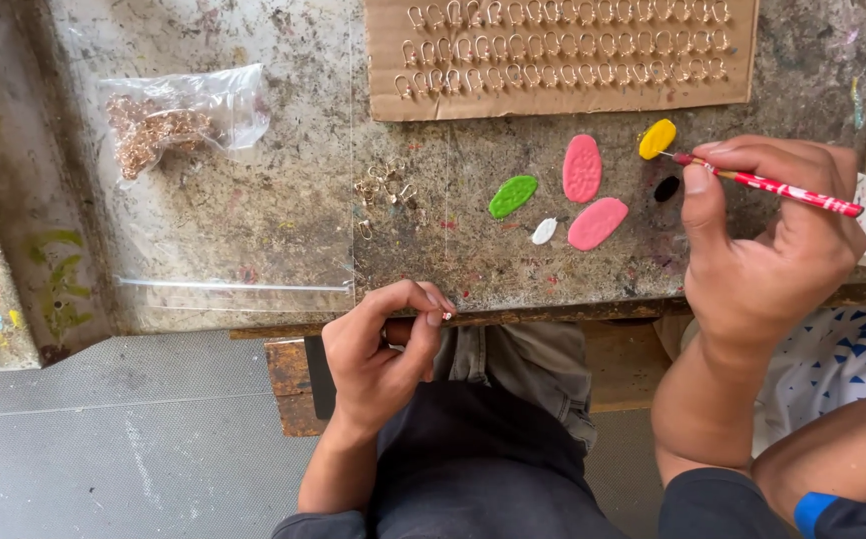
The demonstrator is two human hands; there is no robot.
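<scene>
Head view, right hand (767, 245): I see it clamped on a red paintbrush (777, 186), tip at yellow paint blob (657, 139), two o'clock.
Left hand (383, 344): fingers pinched together on a tiny metal hook (446, 315), counter (283, 200) edge, six o'clock.

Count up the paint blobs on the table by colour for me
Paint blobs on the table, near the brush in the right hand:
Pink: 2
Green: 1
Yellow: 1
White: 1
Black: 1
Total: 6
</scene>
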